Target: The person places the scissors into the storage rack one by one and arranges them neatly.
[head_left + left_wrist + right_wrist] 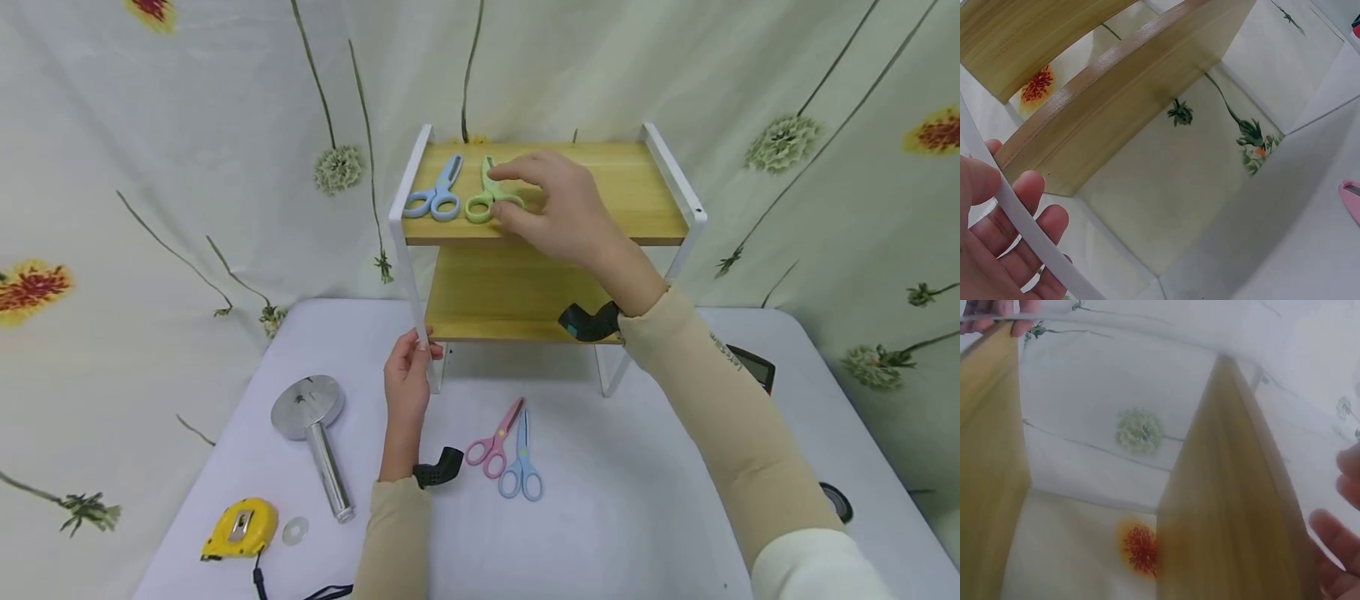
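My right hand (558, 204) is over the upper board (607, 183) of a two-tier shelf, thumb and fingers spread apart. Its fingertips are right at the green scissors (488, 195), partly covering them in the head view. To their left on the same board lie blue scissors (449, 173). My left hand (407, 383) holds the shelf's white side frame (1025, 225) beside the lower board (517, 292), thumb in front and fingers behind. Pink scissors (499, 438) and a second blue pair of scissors (522, 454) lie on the table before the shelf.
Left on the white table (637, 500) are a silver disc with a tube handle (324, 467), a yellow tape measure (258, 525) and a small clear disc (295, 531). A black-edged device (756, 367) sits partly behind my right sleeve, and a black round object (838, 502) lies near the right edge.
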The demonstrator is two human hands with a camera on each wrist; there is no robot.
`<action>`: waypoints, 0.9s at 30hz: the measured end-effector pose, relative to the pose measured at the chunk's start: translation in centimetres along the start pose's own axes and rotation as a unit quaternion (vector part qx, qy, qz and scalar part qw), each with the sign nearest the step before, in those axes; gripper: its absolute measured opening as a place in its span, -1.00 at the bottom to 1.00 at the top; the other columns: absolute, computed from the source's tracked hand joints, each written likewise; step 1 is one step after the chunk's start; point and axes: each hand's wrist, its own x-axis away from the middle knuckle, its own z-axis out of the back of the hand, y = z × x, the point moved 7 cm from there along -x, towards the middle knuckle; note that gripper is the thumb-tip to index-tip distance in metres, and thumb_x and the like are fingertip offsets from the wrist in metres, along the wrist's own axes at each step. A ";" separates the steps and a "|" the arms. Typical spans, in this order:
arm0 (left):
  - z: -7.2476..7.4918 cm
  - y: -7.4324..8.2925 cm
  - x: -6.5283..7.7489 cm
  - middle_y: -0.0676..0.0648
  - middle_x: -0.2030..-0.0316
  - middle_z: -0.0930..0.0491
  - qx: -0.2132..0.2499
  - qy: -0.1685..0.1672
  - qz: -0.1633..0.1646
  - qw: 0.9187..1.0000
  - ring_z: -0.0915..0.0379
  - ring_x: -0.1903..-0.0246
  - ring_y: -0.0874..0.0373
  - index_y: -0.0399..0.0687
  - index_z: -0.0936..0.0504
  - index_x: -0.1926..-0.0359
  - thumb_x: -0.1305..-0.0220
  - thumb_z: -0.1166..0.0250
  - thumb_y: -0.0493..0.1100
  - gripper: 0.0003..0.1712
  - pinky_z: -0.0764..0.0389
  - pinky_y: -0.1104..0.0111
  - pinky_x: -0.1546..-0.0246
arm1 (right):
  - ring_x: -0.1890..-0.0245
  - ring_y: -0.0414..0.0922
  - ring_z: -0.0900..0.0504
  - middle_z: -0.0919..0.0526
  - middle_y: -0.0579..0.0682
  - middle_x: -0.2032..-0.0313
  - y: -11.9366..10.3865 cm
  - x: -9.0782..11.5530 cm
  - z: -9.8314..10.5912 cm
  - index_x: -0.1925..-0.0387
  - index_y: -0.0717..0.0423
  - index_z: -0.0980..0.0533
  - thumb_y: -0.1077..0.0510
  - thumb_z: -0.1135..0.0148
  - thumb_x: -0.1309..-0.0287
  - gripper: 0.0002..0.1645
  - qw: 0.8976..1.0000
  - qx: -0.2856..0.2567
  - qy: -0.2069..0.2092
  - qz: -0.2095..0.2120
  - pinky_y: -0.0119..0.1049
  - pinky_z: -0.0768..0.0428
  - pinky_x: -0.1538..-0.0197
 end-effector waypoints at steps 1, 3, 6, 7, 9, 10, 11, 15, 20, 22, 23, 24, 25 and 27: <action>0.0 0.0 0.0 0.16 0.37 -0.60 0.000 0.001 0.001 1.000 -0.56 0.21 0.32 -0.30 -0.57 -0.19 -0.57 0.00 -0.28 -0.67 -0.41 0.11 -0.23 | -0.09 0.05 -0.64 -0.73 0.17 -0.03 -0.5 0.7 0.5 -0.02 0.22 -0.68 0.18 -0.34 -0.23 -0.65 0.998 -0.015 0.041 0.035 -0.12 -0.54 -0.21; 0.1 0.0 0.0 0.15 0.36 -0.60 -0.002 0.003 0.002 1.000 -0.56 0.21 0.31 -0.29 -0.57 -0.18 -0.57 -0.01 -0.28 -0.67 -0.42 0.09 -0.24 | 0.02 0.08 -0.68 -0.75 0.22 0.11 -1.6 2.6 1.1 0.13 0.30 -0.70 0.26 -0.33 -0.16 -0.75 0.986 -0.041 0.115 0.110 -0.19 -0.58 -0.15; 0.1 0.0 0.0 0.15 0.36 -0.60 -0.003 0.004 0.005 1.000 -0.56 0.20 0.32 -0.28 -0.57 -0.18 -0.57 -0.01 -0.27 -0.67 -0.42 0.09 -0.25 | 0.18 0.08 -0.69 -0.75 0.22 0.27 -2.8 6.2 1.0 0.30 0.33 -0.70 0.31 -0.30 -0.10 -0.84 0.966 -0.063 0.166 0.187 -0.29 -0.60 -0.04; 0.1 0.1 0.0 0.15 0.36 -0.60 -0.003 0.004 0.006 1.000 -0.56 0.20 0.32 -0.29 -0.57 -0.19 -0.57 -0.01 -0.27 -0.67 -0.42 0.08 -0.25 | 0.22 0.07 -0.69 -0.74 0.20 0.30 -3.0 7.5 0.6 0.33 0.32 -0.70 0.30 -0.29 -0.09 -0.86 0.963 -0.068 0.169 0.201 -0.32 -0.61 0.00; 0.1 0.0 0.0 0.16 0.37 -0.60 0.000 0.002 0.005 1.000 -0.56 0.21 0.32 -0.29 -0.57 -0.19 -0.57 -0.01 -0.28 -0.67 -0.42 0.09 -0.24 | 0.27 0.03 -0.69 -0.74 0.16 0.34 -3.2 9.9 -0.8 0.36 0.29 -0.70 0.29 -0.29 -0.09 -0.87 0.963 -0.076 0.150 0.212 -0.32 -0.63 0.06; 0.1 0.0 0.0 0.17 0.37 -0.60 0.000 0.002 0.005 1.000 -0.56 0.22 0.32 -0.29 -0.57 -0.19 -0.57 -0.01 -0.28 -0.67 -0.42 0.10 -0.23 | 0.29 0.00 -0.70 -0.74 0.13 0.35 -3.3 11.2 -2.0 0.35 0.27 -0.70 0.28 -0.29 -0.12 -0.87 0.965 -0.078 0.126 0.215 -0.31 -0.64 0.09; 0.2 0.0 0.1 0.17 0.38 -0.60 -0.001 0.002 0.005 1.000 -0.56 0.23 0.32 -0.30 -0.57 -0.19 -0.56 -0.01 -0.29 -0.66 -0.43 0.10 -0.22 | 0.31 -0.04 -0.70 -0.75 0.10 0.35 -3.2 12.5 -3.3 0.33 0.25 -0.71 0.28 -0.31 -0.12 -0.88 0.969 -0.078 0.095 0.214 -0.32 -0.65 0.13; 0.0 0.0 0.0 0.13 0.38 -0.60 -0.001 0.001 0.002 1.000 -0.56 0.23 0.31 -0.29 -0.57 -0.19 -0.56 -0.01 -0.29 -0.66 -0.42 0.12 -0.20 | 0.31 -0.19 -0.69 -0.75 -0.02 0.27 -2.0 17.5 -9.4 0.16 0.16 -0.70 0.24 -0.39 -0.11 -0.78 0.989 -0.056 -0.074 0.118 -0.38 -0.65 0.18; 0.2 -0.1 0.4 0.10 0.36 -0.62 -0.012 0.007 0.002 1.000 -0.56 0.22 0.34 -0.29 -0.57 -0.20 -0.56 -0.01 -0.29 -0.66 -0.40 0.08 -0.23 | 0.37 -0.24 -0.52 -0.66 0.00 0.18 0.9 24.1 -16.2 -0.05 0.07 -0.63 -0.01 -0.42 -0.13 -0.54 0.958 0.018 -0.261 -0.119 -0.32 -0.55 0.32; 0.4 -0.1 0.4 0.14 0.38 -0.61 -0.010 0.010 0.000 1.000 -0.56 0.23 0.35 -0.31 -0.57 -0.20 -0.56 -0.01 -0.30 -0.66 -0.40 0.07 -0.23 | 0.36 -0.25 -0.44 -0.59 0.01 0.16 1.8 26.1 -17.9 -0.08 0.04 -0.60 -0.10 -0.46 -0.09 -0.45 0.944 0.035 -0.277 -0.179 -0.31 -0.48 0.36; 0.4 0.0 0.4 0.16 0.38 -0.61 -0.008 0.011 -0.002 1.000 -0.56 0.23 0.35 -0.31 -0.56 -0.19 -0.56 -0.01 -0.30 -0.66 -0.39 0.08 -0.23 | 0.36 -0.25 -0.43 -0.56 0.01 0.16 2.1 26.8 -18.4 -0.08 0.04 -0.59 -0.12 -0.47 -0.07 -0.42 0.941 0.039 -0.273 -0.197 -0.32 -0.47 0.37; 0.4 0.0 0.4 0.18 0.39 -0.60 -0.005 0.009 -0.005 1.000 -0.56 0.23 0.35 -0.32 -0.56 -0.19 -0.56 -0.01 -0.30 -0.66 -0.40 0.08 -0.23 | 0.35 -0.24 -0.43 -0.54 0.02 0.15 2.2 27.2 -18.8 -0.08 0.03 -0.59 -0.13 -0.49 -0.05 -0.41 0.940 0.041 -0.266 -0.208 -0.33 -0.47 0.38; 0.3 0.1 0.3 0.20 0.39 -0.60 -0.003 0.007 -0.007 1.000 -0.56 0.23 0.36 -0.32 -0.55 -0.20 -0.56 0.00 -0.30 -0.66 -0.40 0.09 -0.23 | 0.35 -0.24 -0.42 -0.52 0.03 0.15 2.3 27.4 -19.0 -0.07 0.03 -0.59 -0.13 -0.52 -0.03 -0.40 0.941 0.041 -0.258 -0.214 -0.35 -0.46 0.38; 0.2 0.1 0.2 0.22 0.39 -0.60 0.000 0.005 -0.009 1.000 -0.56 0.23 0.35 -0.32 -0.55 -0.20 -0.56 0.00 -0.31 -0.66 -0.40 0.09 -0.23 | 0.38 -0.25 -0.39 -0.48 0.02 0.19 2.4 27.7 -19.1 -0.03 0.03 -0.59 -0.09 -0.56 0.03 -0.40 0.945 0.043 -0.238 -0.219 -0.37 -0.43 0.39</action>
